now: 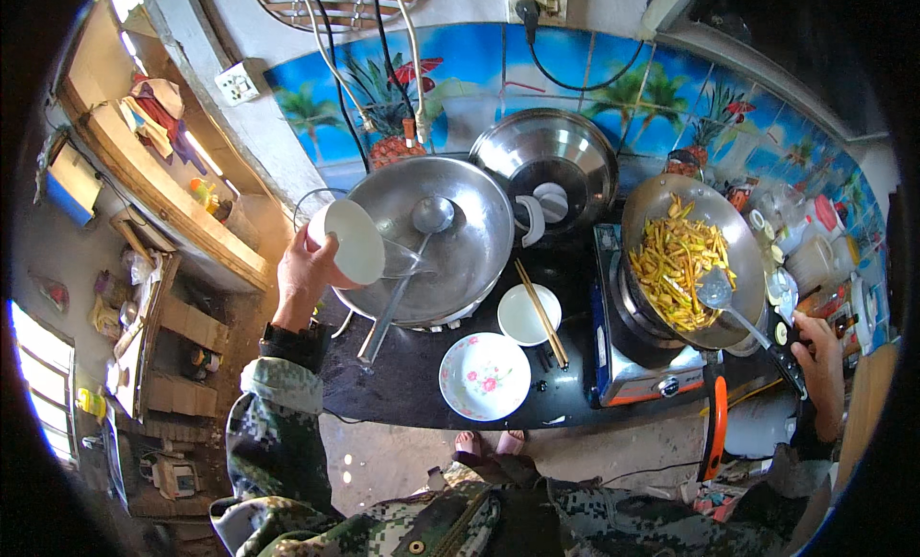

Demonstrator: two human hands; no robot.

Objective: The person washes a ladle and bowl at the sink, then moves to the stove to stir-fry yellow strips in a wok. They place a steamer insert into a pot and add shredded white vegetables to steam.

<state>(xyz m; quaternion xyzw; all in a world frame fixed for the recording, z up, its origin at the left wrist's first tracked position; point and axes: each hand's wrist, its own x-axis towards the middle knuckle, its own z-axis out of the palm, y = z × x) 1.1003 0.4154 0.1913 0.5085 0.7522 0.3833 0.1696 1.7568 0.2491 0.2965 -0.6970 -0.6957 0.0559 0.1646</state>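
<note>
My left hand grips a white bowl by its rim and side, tilted over the left metal wok. A clear stream of water runs from the bowl into this wok, where a metal ladle rests with its handle over the near rim. My right hand is at the far right, beside the black handle of a spatula and a small pale spoon. Whether its fingers hold either is unclear. The spatula's blade lies on cooked yellow-green strips in the right wok.
The right wok stands on a gas stove, its orange handle jutting past the counter edge. Between the woks are a white bowl with chopsticks across it and a floral bowl. A metal lid leans behind; jars crowd the right.
</note>
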